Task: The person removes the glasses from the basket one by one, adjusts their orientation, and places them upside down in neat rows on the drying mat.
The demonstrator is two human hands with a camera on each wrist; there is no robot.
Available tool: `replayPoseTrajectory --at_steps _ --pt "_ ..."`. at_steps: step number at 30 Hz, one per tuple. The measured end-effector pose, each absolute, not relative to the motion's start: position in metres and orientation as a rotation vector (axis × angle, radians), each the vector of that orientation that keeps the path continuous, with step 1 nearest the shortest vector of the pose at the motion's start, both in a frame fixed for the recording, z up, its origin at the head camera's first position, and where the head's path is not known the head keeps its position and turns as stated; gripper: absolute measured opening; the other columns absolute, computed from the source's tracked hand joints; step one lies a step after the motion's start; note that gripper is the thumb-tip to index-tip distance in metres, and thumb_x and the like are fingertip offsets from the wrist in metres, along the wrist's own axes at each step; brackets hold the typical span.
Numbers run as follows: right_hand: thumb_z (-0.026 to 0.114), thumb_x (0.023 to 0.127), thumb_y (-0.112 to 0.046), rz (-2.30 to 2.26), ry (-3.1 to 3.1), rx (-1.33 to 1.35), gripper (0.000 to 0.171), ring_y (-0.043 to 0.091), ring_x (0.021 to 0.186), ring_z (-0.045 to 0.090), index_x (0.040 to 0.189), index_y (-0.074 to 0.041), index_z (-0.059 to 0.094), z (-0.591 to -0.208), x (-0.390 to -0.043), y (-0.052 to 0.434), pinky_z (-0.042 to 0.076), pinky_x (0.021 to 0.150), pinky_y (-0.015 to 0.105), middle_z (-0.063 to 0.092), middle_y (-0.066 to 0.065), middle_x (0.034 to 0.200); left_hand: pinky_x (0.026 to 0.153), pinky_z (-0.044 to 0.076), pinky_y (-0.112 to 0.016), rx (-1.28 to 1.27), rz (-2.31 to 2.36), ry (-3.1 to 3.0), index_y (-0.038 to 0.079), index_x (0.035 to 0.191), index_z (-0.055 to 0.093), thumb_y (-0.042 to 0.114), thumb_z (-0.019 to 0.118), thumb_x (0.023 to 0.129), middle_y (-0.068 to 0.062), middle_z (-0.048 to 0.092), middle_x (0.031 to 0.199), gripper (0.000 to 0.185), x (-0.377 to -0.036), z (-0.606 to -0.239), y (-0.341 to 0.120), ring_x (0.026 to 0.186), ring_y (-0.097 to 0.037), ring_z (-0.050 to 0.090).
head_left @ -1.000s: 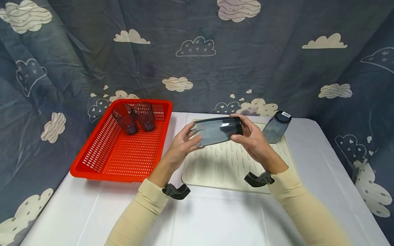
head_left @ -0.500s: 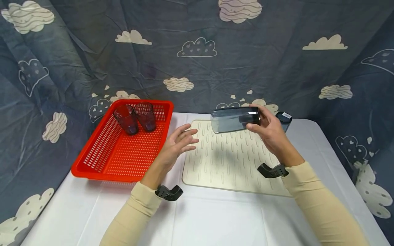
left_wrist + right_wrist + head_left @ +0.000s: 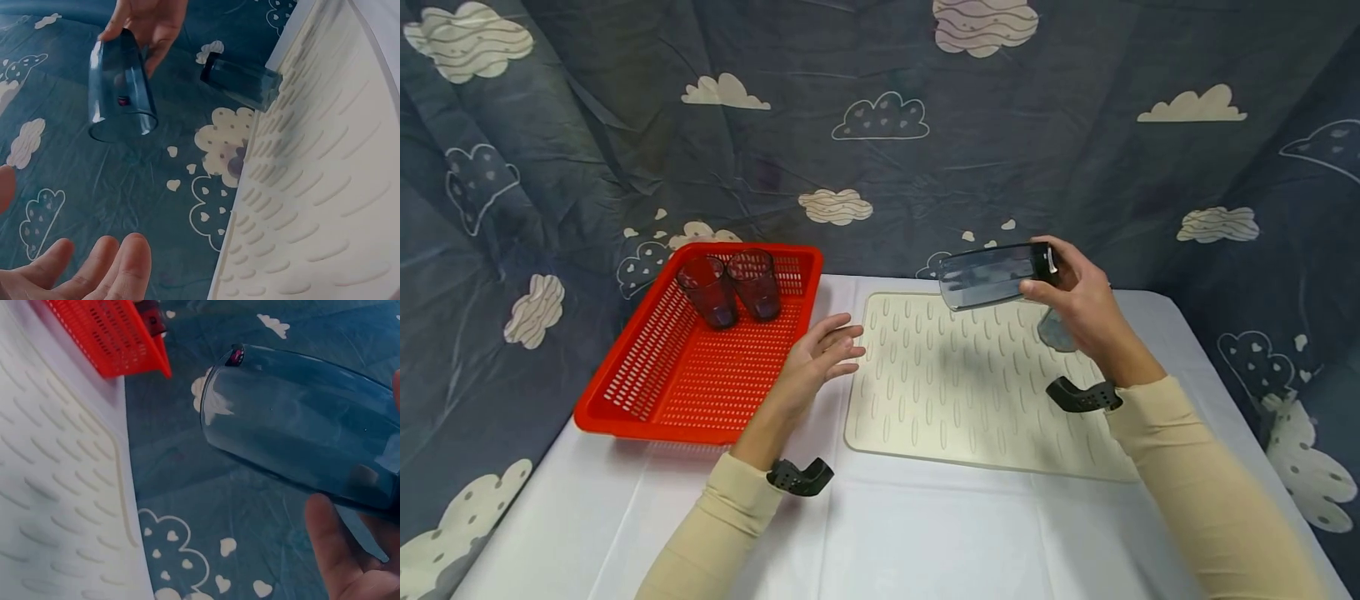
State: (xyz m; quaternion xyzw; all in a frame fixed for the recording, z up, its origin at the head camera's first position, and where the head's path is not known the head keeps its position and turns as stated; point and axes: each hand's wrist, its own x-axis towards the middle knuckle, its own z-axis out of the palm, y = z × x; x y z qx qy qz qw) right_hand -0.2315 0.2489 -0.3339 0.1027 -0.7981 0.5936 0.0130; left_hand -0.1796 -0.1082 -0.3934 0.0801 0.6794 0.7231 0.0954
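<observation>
Our left hand hovers with relaxed, spread fingers, holding nothing, at centre-left of the head view, between the red basket and the cream drying mat. Two dark tumblers stand in the basket's far end, at upper left. Moving right, we hold a smoky blue tumbler in the air over the mat's far edge, its long axis near horizontal, open mouth pointing left, base toward our palm. Our right hand grips it around the base. Behind that hand, a second blue tumbler stands on the mat.
</observation>
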Motion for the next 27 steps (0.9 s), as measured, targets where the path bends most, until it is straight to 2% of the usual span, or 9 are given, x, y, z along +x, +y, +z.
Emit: replayPoseTrajectory --at_steps 3,7,10,16,27 --pt "0.065 0.096 -0.020 1.761 -2.556 0.275 0.072 0.022 0.138 0.039 0.157 -0.022 0.026 -0.331 -0.234 0.253 0.045 0.089 0.011 0.021 0.014 0.165 0.098 0.055 -0.033 0.249 2.143 2.016 0.007 0.148 0.039 0.019 0.054 0.101 -0.018 0.052 0.146 0.051 -0.179 -0.391 -0.108 0.122 -0.033 0.060" --pt "0.066 0.095 -0.024 1.699 -2.617 0.215 0.075 0.031 0.142 0.036 0.157 -0.025 0.024 -0.326 -0.238 0.255 0.042 0.111 0.038 0.019 0.013 0.166 0.100 0.054 -0.037 0.249 2.147 2.031 0.007 0.147 0.041 0.019 0.054 0.100 -0.017 0.053 0.144 0.050 -0.179 -0.389 -0.107 0.122 -0.033 0.060" --pt "0.068 0.094 -0.024 1.689 -2.636 0.182 0.077 0.035 0.146 0.033 0.158 -0.024 0.023 -0.323 -0.241 0.255 0.033 0.115 0.057 0.019 0.013 0.166 0.102 0.053 -0.041 0.241 2.132 2.066 0.007 0.146 0.042 0.018 0.054 0.100 -0.017 0.054 0.144 0.049 -0.178 -0.388 -0.106 0.124 -0.035 0.059" --pt "0.070 0.092 -0.025 1.619 -2.679 0.129 0.082 0.035 0.149 0.031 0.158 -0.021 0.022 -0.322 -0.246 0.254 0.033 0.115 0.058 0.019 0.013 0.166 0.100 0.054 -0.041 0.193 2.073 2.231 0.007 0.140 0.049 0.015 0.058 0.098 -0.016 0.057 0.139 0.043 -0.173 -0.386 -0.096 0.125 -0.035 0.058" --pt "0.072 0.090 -0.034 1.502 -2.715 -0.002 0.088 0.036 0.142 0.041 0.157 -0.012 0.019 -0.329 -0.262 0.250 0.039 0.112 0.054 0.030 0.017 0.161 0.095 0.056 -0.038 0.160 2.064 2.346 0.006 0.135 0.053 0.013 0.059 0.097 -0.014 0.059 0.133 0.039 -0.166 -0.386 -0.077 0.109 -0.027 0.064"
